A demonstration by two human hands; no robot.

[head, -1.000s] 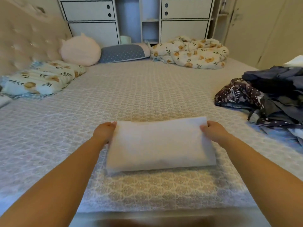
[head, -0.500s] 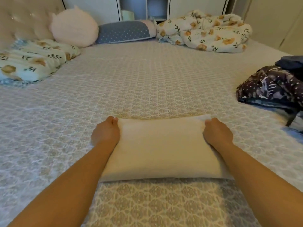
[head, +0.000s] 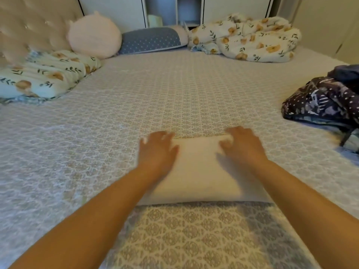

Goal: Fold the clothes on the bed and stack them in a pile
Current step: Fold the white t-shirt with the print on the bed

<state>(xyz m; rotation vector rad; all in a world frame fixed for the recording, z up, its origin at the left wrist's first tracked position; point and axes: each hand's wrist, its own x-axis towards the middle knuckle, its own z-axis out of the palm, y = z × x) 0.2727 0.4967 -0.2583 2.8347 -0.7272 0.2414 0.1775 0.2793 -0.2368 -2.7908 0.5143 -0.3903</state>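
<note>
A folded white cloth [head: 196, 169] lies flat on the bed [head: 174, 98], near its front edge. The left hand [head: 157, 150] rests palm down on the cloth's left far corner, fingers spread and relaxed, gripping nothing. The right hand [head: 242, 146] lies on the cloth's right far corner; its fingers are motion-blurred, so I cannot tell whether they pinch the edge or only press it. To the right of the cloth, well apart, sits a heap of dark patterned clothes [head: 326, 101]. Beyond the cloth, at the bed's far side, lie a round pink cushion [head: 95, 35], a blue dotted bolster [head: 151, 39] and a crumpled floral blanket [head: 248, 39]. A floral pillow [head: 42, 74] lies far left of the cloth.
</note>
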